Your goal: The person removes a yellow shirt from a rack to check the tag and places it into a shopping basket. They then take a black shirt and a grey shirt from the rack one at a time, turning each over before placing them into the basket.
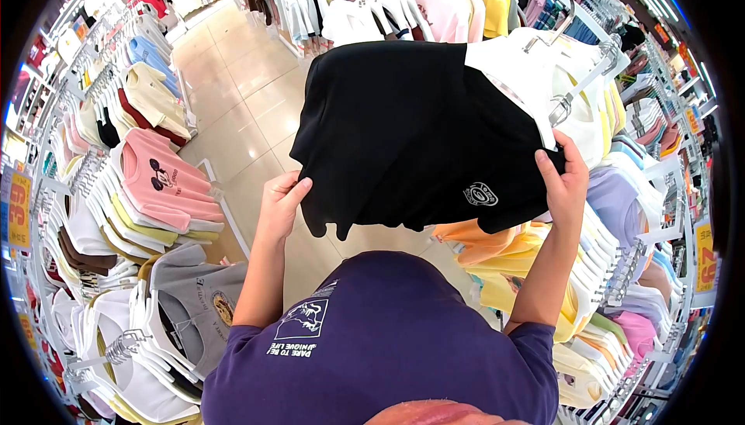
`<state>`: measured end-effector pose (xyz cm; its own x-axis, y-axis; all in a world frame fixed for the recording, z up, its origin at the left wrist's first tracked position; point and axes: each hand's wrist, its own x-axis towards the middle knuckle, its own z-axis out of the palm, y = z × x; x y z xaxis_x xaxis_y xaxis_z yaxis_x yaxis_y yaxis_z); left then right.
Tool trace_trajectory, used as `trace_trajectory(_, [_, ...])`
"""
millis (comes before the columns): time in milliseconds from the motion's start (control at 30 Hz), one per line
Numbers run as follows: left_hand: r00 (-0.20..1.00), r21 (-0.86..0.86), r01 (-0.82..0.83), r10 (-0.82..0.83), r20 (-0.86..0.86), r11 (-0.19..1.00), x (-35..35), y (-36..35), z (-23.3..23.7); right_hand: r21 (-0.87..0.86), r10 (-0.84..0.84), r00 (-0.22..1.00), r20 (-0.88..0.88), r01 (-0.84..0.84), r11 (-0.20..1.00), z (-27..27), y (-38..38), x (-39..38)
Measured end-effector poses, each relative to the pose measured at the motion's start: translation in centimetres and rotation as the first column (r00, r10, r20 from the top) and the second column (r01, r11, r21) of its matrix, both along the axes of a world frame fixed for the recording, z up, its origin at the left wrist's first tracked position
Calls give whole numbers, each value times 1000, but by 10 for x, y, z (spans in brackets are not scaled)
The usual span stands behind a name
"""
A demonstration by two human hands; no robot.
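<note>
One black shirt (396,134): left grip (281,198) pinching its edge at eight o'clock, right grip (567,180) pinching it at four.

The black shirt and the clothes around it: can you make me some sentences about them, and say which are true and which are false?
1. The left hand and the right hand both hold the black shirt. True.
2. A big red star is printed on the black shirt. False: it shows a small whitish logo.
3. A pink shirt with a cartoon mouse hangs at the left of the view. True.
4. The person is dressed in yellow. False: they wear a purple shirt with white printing.
5. The floor is green grass. False: it has pale, shiny tiles.
</note>
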<state>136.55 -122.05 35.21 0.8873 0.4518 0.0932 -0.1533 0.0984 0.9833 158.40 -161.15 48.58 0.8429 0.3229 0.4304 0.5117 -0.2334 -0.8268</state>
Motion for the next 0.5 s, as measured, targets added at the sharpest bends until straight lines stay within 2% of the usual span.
trace_trajectory(500, [1000,-34,-3,3,5,999,1,0,-3,-11,-23,1000,-14,23,1000,-4,0,1])
